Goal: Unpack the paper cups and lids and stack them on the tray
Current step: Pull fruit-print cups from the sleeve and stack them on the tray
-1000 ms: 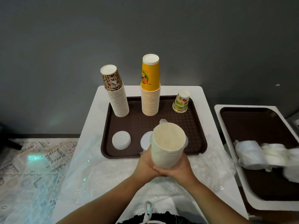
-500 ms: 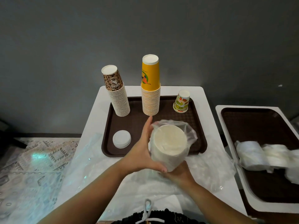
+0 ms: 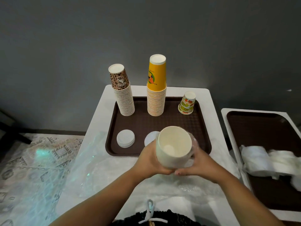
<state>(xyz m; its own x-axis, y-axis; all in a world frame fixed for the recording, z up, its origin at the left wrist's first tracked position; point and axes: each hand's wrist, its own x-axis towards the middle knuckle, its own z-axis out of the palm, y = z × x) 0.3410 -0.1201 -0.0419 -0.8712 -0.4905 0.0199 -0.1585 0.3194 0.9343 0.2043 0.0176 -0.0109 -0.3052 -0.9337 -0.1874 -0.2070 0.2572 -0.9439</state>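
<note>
Head view: both hands [image 3: 175, 162] grip the cream cup stack [image 3: 174, 147], its mouth tilted toward the camera.

Dim room, wide-angle edge bending, slight blur lower right

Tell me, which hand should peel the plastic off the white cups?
Probably the right hand: the plastic wrap bunches on its side of the white cups, while the left hand grips them.
</note>
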